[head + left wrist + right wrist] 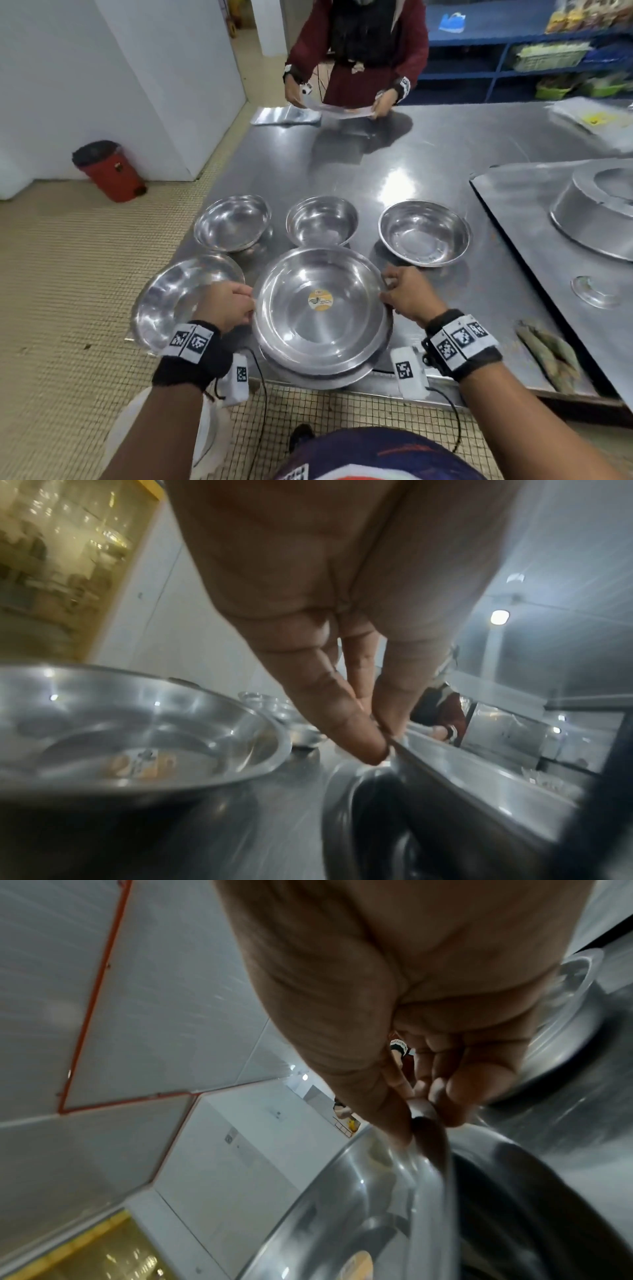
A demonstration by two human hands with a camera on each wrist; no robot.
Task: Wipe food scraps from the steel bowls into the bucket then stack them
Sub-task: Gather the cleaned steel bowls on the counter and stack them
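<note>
A large steel bowl [322, 308] with a round yellow sticker in its bottom sits low over a second large bowl [318, 375] at the table's front edge; whether they touch I cannot tell. My left hand [251, 302] pinches its left rim, seen close up in the left wrist view as the left hand [385, 741] on the rim of the bowl [462, 780]. My right hand [386, 292] pinches the right rim, also shown as the right hand [423, 1118] on the bowl [359, 1204]. A white bucket [209, 431] stands on the floor under my left arm.
Another bowl [178, 298] leans at the left table edge. Three smaller bowls [233, 222] [322, 221] [424, 233] stand behind; the right one holds specks. A cloth [548, 353] lies at right. An upturned basin [592, 212] rests on a raised steel sheet. A person works at the far end.
</note>
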